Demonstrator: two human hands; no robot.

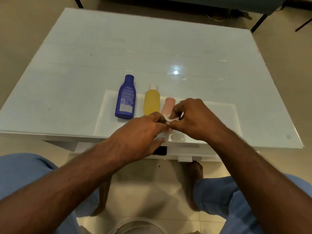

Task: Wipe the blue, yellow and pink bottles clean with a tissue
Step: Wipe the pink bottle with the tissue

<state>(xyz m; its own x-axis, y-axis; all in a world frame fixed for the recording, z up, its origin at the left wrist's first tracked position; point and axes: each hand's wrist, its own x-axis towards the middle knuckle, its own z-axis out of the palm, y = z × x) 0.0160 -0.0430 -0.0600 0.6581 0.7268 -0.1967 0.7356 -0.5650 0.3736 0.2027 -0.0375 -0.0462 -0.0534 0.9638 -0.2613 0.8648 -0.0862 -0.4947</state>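
Bottles: three lie side by side at frame centre on the glass table (202,48): one blue bottle (125,97), one yellow bottle (151,102), one pink bottle (167,106).
Tissue: one small white tissue (169,118), just below the pink bottle.
Hands: two; left hand (138,132) and right hand (194,117) both pinch the tissue between them.

blue bottle (125,98) back label: small print, unreadable.

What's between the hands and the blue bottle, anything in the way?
Nothing visible. The blue bottle lies at the left end of the row, with bare table between it and the left hand. Both hands pinch a tissue over the pink bottle.
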